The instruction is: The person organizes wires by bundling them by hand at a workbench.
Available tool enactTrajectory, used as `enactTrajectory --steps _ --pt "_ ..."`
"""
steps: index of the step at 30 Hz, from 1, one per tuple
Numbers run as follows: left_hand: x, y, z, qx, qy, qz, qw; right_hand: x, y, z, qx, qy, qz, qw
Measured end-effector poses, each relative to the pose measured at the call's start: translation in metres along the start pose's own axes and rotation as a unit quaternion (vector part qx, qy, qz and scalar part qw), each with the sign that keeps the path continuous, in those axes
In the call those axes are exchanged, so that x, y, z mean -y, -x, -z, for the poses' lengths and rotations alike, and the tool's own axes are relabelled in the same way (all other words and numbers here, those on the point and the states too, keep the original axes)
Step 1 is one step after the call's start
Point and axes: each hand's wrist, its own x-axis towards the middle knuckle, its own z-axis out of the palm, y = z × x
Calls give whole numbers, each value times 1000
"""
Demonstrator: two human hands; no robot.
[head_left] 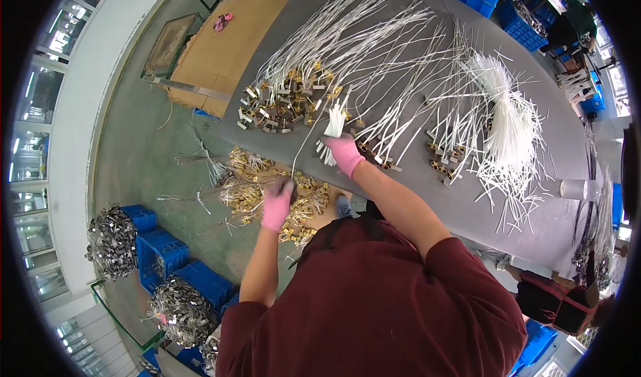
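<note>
"Noticing the right hand (344, 153), mid-frame?"

"Yes: pink-gloved, closed round a bundle of white tubes (335, 120) over the desk (561, 227). The bundle's long axis runs up the frame, tipped slightly right."

"And the left hand (277, 203)?"

"Lower and further left, past the desk's near edge. Its fingers pinch the bottom of a thin strand (304, 141) that slants up rightward, toward the bundle's left side."

"Then the bundle lies up and right of it."
</note>
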Motion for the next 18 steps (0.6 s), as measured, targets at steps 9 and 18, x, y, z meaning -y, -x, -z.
enactTrajectory --steps 9,18 --pt "131 211 69 70 133 290 945 -19 -61 -4 -24 -145 139 979" --pt "169 258 90 -41 98 256 961 28 -37 19 -171 -204 305 915"
